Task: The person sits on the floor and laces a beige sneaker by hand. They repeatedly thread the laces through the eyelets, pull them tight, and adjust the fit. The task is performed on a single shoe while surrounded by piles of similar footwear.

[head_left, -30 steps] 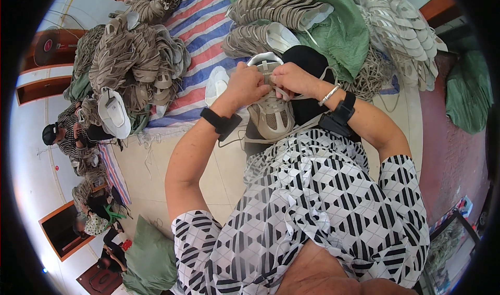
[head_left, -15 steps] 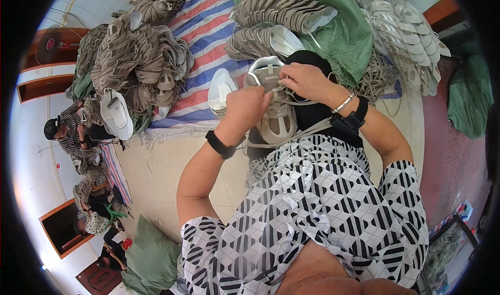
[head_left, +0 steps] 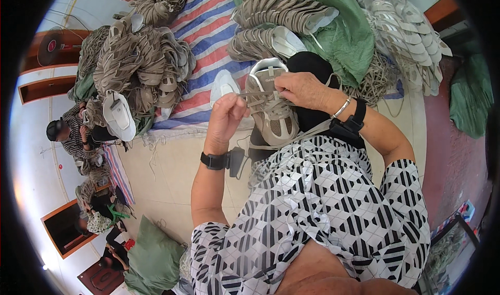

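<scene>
A beige-brown sneaker upper (head_left: 280, 127) with mesh at the toe lies on my dark-trousered lap, its opening facing away from me. Just left of it, my left hand (head_left: 224, 120) is closed on a flat beige shoelace (head_left: 254, 93), drawn taut sideways from the upper's eyelets. My right hand (head_left: 303, 90) rests at the upper's right edge below the tongue, with thumb and fingers pinched together; the lace seems to run to them, though the fingers partly hide it. Loose lace trails across my lap. Beyond my left hand lies another pale upper (head_left: 224, 82).
Stacked uppers (head_left: 284, 8) and a green sack (head_left: 351, 50) lie ahead on a striped sheet (head_left: 205, 40). A big heap of uppers (head_left: 122, 58) stands left, plastic-wrapped ones (head_left: 398, 29) right. Loose laces (head_left: 376, 79) are bundled nearby. Other people (head_left: 73, 133) sit far left.
My left hand has moved left and slightly down, away from the upper, pulling the lace out straight. My right hand has shifted slightly downward along the upper's right side.
</scene>
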### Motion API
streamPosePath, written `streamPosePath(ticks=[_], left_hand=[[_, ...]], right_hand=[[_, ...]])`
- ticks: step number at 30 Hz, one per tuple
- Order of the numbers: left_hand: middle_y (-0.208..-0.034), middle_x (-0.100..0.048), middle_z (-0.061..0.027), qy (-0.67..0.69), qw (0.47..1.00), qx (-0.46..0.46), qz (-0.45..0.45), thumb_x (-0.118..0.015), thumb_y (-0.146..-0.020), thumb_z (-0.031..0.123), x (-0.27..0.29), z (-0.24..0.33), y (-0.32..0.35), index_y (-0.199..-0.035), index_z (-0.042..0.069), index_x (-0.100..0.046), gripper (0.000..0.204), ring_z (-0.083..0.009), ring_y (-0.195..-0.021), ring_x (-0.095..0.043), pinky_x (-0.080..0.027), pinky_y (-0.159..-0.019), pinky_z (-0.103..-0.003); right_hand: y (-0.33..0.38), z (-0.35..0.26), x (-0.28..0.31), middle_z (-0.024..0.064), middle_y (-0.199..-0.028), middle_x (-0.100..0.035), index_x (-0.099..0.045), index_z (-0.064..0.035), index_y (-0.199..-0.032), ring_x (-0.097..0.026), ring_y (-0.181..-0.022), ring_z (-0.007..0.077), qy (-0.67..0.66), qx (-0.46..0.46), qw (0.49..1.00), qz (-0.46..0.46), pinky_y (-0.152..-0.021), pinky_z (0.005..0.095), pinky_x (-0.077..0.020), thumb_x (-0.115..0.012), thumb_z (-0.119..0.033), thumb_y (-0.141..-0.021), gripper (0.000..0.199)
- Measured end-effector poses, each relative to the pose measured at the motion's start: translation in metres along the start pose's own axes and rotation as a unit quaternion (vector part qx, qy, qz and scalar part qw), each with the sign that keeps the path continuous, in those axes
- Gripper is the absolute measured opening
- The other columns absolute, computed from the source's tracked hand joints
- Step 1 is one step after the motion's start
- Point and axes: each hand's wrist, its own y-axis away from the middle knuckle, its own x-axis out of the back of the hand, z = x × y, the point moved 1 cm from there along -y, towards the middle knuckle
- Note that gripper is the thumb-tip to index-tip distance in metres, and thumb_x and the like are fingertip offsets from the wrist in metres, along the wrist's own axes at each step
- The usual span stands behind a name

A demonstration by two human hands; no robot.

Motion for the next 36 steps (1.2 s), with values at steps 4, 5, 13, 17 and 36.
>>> streamPosePath(ticks=[4,5,13,17,36], left_hand=[[-0.072,-0.055,0.0001,0.020,0.989,-0.058,0.131,-0.058,-0.091,0.019,-0.010,0.005,-0.001,-0.087,0.003,-0.064,0.018,-0.0117,-0.063,-0.052,-0.045,-0.067,-0.028],[-0.077,-0.059,-0.0017,0.072,0.984,-0.078,0.146,-0.058,-0.091,0.017,0.016,0.012,-0.004,-0.088,0.003,-0.063,0.016,-0.0117,-0.066,-0.053,-0.045,-0.069,-0.028],[-0.086,-0.065,-0.0021,0.154,0.796,-0.276,0.517,-0.061,-0.088,0.016,0.261,0.069,0.139,-0.097,0.010,-0.064,0.011,-0.0120,-0.072,-0.057,-0.047,-0.073,-0.030],[-0.086,-0.061,-0.0010,0.173,0.788,-0.269,0.525,-0.055,-0.093,0.020,0.236,0.068,0.120,-0.100,0.010,-0.063,0.014,-0.0090,-0.068,-0.052,-0.042,-0.060,-0.022],[-0.076,-0.056,-0.0055,-0.781,0.610,-0.133,-0.019,-0.079,-0.069,0.025,-0.055,-0.006,-0.031,-0.072,0.009,-0.058,0.026,-0.0252,-0.075,-0.054,-0.044,-0.062,-0.037]], right_hand=[[0.007,0.010,0.001,0.0153,-0.079,-0.059,-0.056,-0.0055,-0.085,-0.060,-0.075,0.0360,-0.012,-0.043,0.999,0.024,-0.067,0.0436,-0.0481,-0.061,-0.016,-0.083,0.012],[0.013,0.016,0.009,0.0159,-0.078,-0.060,-0.056,-0.0049,-0.085,-0.059,-0.074,0.0368,-0.045,-0.055,0.997,0.031,-0.066,0.0439,-0.0478,-0.060,-0.017,-0.083,0.013],[0.221,0.202,0.129,0.0048,-0.071,-0.060,-0.060,-0.0050,-0.083,-0.058,-0.067,0.0180,-0.169,-0.430,0.827,0.322,-0.062,0.0326,-0.0478,-0.060,-0.022,-0.090,0.019],[0.186,0.150,0.119,0.0028,-0.075,-0.061,-0.057,-0.0077,-0.084,-0.058,-0.066,0.0143,-0.448,-0.395,0.618,0.510,-0.062,0.0280,-0.0478,-0.057,-0.021,-0.093,0.016],[0.014,0.007,0.001,0.0144,-0.073,-0.061,-0.061,-0.0027,-0.091,-0.061,-0.069,0.0315,0.025,-0.121,0.991,0.057,-0.066,0.0379,-0.0493,-0.056,-0.019,-0.092,0.017]])
